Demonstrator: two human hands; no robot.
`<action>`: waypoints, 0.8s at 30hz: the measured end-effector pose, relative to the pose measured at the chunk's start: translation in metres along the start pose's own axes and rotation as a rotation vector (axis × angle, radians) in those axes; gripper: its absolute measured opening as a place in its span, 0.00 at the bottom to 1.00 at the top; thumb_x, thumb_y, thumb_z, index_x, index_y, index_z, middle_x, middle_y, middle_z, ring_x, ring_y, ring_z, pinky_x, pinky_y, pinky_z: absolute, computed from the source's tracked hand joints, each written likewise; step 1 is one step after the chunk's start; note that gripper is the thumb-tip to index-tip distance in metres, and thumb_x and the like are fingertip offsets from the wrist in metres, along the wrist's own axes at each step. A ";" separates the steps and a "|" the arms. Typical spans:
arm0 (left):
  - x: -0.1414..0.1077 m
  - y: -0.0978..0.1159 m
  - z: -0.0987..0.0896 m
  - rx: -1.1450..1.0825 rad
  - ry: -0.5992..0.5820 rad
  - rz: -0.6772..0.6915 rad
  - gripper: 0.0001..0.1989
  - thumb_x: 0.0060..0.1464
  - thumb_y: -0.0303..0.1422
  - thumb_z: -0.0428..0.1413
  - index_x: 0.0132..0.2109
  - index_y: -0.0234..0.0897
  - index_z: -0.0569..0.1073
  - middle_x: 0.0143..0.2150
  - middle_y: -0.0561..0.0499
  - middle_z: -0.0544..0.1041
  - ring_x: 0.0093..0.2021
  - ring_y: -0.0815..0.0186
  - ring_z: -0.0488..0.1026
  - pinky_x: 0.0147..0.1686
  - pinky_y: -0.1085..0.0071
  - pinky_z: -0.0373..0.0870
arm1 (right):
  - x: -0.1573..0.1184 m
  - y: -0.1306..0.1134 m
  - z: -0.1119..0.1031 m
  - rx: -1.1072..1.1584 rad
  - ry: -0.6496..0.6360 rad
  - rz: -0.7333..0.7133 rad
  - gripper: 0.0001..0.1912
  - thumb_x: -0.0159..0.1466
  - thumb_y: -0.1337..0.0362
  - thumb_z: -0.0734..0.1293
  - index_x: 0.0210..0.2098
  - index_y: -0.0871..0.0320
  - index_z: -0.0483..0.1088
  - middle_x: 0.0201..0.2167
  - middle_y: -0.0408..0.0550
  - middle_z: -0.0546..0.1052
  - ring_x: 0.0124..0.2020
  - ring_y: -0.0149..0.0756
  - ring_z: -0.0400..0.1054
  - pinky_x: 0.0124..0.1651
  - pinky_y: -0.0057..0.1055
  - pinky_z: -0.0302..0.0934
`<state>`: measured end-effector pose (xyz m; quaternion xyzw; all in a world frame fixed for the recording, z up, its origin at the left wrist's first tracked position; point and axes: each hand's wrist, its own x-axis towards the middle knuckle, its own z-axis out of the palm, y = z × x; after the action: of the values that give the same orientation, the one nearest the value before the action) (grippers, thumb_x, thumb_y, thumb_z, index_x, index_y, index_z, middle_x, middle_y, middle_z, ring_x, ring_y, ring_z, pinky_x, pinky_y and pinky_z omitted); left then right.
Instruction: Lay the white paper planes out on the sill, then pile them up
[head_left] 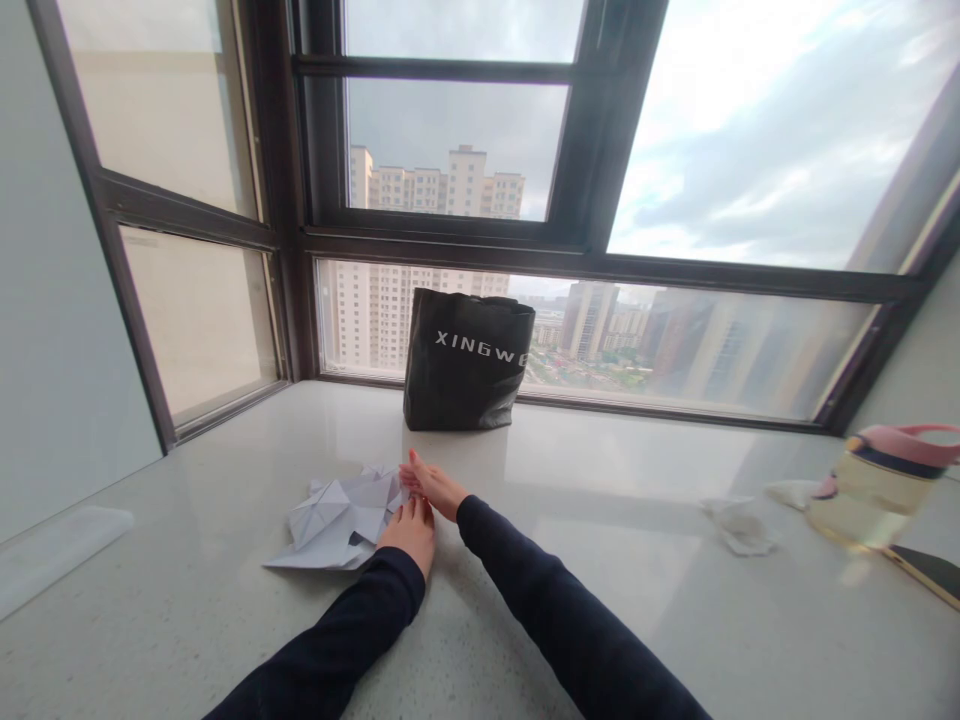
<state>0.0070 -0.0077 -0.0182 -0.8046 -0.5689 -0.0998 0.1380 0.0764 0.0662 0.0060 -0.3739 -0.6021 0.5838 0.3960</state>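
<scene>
Crumpled and folded white paper (330, 512) with many creases lies on the pale speckled counter, to the left of both hands. My left hand (409, 535) is closed on the paper's right edge, its fingers close together and its thumb hidden. Just beyond it, my right hand (438, 487) has its fingers stretched out to the left, palm turned toward the paper. The right fingertips touch or nearly touch the paper's far right end. The two hands meet there, and the exact contact is partly covered.
A black bag (469, 385) with white lettering stands behind the hands by the window. At the right are a pink-lidded bottle (874, 490), a phone (926, 572) and a crumpled tissue (741, 525). A whitish translucent strip (64, 555) lies at the left.
</scene>
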 end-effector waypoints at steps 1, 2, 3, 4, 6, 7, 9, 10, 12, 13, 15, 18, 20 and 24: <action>0.000 -0.001 0.000 -0.001 -0.002 -0.008 0.21 0.49 0.18 0.39 0.49 0.26 0.65 0.48 0.35 0.67 0.49 0.54 0.63 0.43 0.60 0.61 | -0.001 0.000 0.001 -0.015 0.008 -0.006 0.33 0.50 0.39 0.55 0.35 0.62 0.70 0.35 0.51 0.73 0.43 0.39 0.64 0.50 0.36 0.52; 0.000 -0.002 0.000 -0.002 -0.006 -0.017 0.21 0.49 0.17 0.39 0.49 0.24 0.65 0.48 0.34 0.67 0.49 0.53 0.63 0.43 0.60 0.61 | -0.002 0.000 0.000 -0.033 0.021 -0.016 0.33 0.49 0.39 0.55 0.36 0.62 0.70 0.36 0.51 0.72 0.44 0.39 0.63 0.50 0.36 0.51; 0.000 -0.002 -0.001 -0.003 -0.011 -0.025 0.21 0.49 0.17 0.38 0.49 0.23 0.65 0.48 0.33 0.67 0.49 0.52 0.63 0.43 0.60 0.62 | -0.004 -0.001 -0.002 -0.051 0.037 -0.028 0.34 0.50 0.39 0.55 0.37 0.62 0.69 0.38 0.51 0.72 0.45 0.39 0.62 0.51 0.35 0.51; 0.000 -0.003 -0.003 -0.005 -0.015 -0.029 0.21 0.50 0.17 0.38 0.49 0.21 0.65 0.47 0.32 0.67 0.49 0.52 0.63 0.43 0.60 0.61 | -0.006 -0.002 -0.006 -0.068 0.052 -0.040 0.34 0.50 0.39 0.54 0.38 0.62 0.69 0.40 0.52 0.71 0.46 0.39 0.61 0.51 0.35 0.51; 0.000 -0.002 -0.008 -0.014 -0.019 -0.023 0.20 0.50 0.17 0.38 0.49 0.18 0.65 0.48 0.30 0.66 0.49 0.51 0.62 0.44 0.60 0.61 | -0.015 -0.003 -0.017 -0.103 0.083 -0.060 0.36 0.51 0.39 0.52 0.42 0.62 0.67 0.43 0.53 0.70 0.48 0.39 0.60 0.51 0.36 0.50; 0.000 0.000 -0.012 -0.022 -0.019 -0.011 0.20 0.49 0.17 0.38 0.49 0.18 0.64 0.48 0.30 0.66 0.50 0.52 0.62 0.45 0.61 0.60 | -0.020 -0.004 -0.024 -0.123 0.096 -0.070 0.36 0.52 0.39 0.51 0.43 0.62 0.66 0.45 0.54 0.69 0.49 0.40 0.59 0.52 0.36 0.50; 0.000 0.006 -0.020 -0.042 -0.018 0.028 0.20 0.49 0.17 0.40 0.50 0.19 0.63 0.50 0.33 0.65 0.50 0.55 0.61 0.48 0.64 0.57 | -0.036 -0.004 -0.037 -0.173 0.116 -0.092 0.35 0.52 0.39 0.52 0.44 0.61 0.66 0.46 0.54 0.68 0.51 0.40 0.57 0.53 0.37 0.48; 0.000 0.010 -0.023 -0.058 -0.017 0.057 0.20 0.49 0.18 0.41 0.51 0.21 0.62 0.50 0.35 0.64 0.51 0.57 0.61 0.49 0.65 0.56 | -0.045 -0.003 -0.043 -0.201 0.121 -0.106 0.34 0.52 0.40 0.53 0.43 0.61 0.66 0.47 0.53 0.67 0.52 0.40 0.56 0.54 0.37 0.46; -0.001 0.018 -0.026 -0.128 -0.003 0.130 0.20 0.50 0.20 0.42 0.52 0.23 0.61 0.51 0.38 0.64 0.51 0.61 0.60 0.51 0.68 0.54 | -0.063 0.000 -0.054 -0.254 0.121 -0.128 0.32 0.51 0.41 0.57 0.44 0.59 0.67 0.49 0.52 0.66 0.53 0.40 0.54 0.57 0.37 0.42; -0.002 0.022 -0.026 -0.181 0.007 0.170 0.19 0.51 0.22 0.43 0.51 0.24 0.62 0.51 0.39 0.65 0.51 0.62 0.60 0.52 0.69 0.53 | -0.072 0.002 -0.058 -0.291 0.115 -0.133 0.31 0.51 0.42 0.58 0.45 0.58 0.66 0.50 0.51 0.65 0.54 0.39 0.53 0.57 0.36 0.40; -0.004 0.029 -0.022 -0.298 0.017 0.243 0.17 0.53 0.26 0.43 0.50 0.24 0.63 0.50 0.39 0.65 0.51 0.63 0.60 0.52 0.68 0.53 | -0.086 0.007 -0.065 -0.419 0.101 -0.138 0.30 0.53 0.44 0.57 0.48 0.57 0.64 0.52 0.50 0.63 0.56 0.38 0.50 0.58 0.36 0.38; -0.006 0.036 -0.011 -0.389 -0.031 0.294 0.19 0.54 0.32 0.45 0.51 0.25 0.62 0.51 0.39 0.64 0.53 0.60 0.57 0.53 0.65 0.52 | -0.096 0.015 -0.071 -0.640 0.058 -0.165 0.28 0.57 0.48 0.55 0.50 0.59 0.61 0.54 0.52 0.61 0.57 0.37 0.48 0.59 0.37 0.37; -0.007 0.037 -0.005 -0.398 -0.065 0.306 0.20 0.54 0.34 0.44 0.52 0.26 0.61 0.52 0.39 0.63 0.55 0.59 0.55 0.54 0.62 0.51 | -0.096 0.018 -0.072 -0.717 0.021 -0.197 0.25 0.59 0.51 0.54 0.50 0.58 0.62 0.53 0.51 0.62 0.57 0.37 0.48 0.59 0.37 0.38; -0.009 0.037 -0.003 -0.386 -0.067 0.316 0.19 0.56 0.34 0.42 0.51 0.28 0.61 0.52 0.40 0.64 0.55 0.59 0.55 0.53 0.61 0.51 | -0.095 0.020 -0.071 -0.780 0.001 -0.236 0.22 0.60 0.54 0.54 0.49 0.57 0.63 0.53 0.50 0.63 0.56 0.36 0.50 0.58 0.39 0.38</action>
<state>0.0389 -0.0279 -0.0223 -0.8978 -0.4109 -0.1568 -0.0232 0.1800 0.0090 -0.0177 -0.4246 -0.8171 0.2620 0.2890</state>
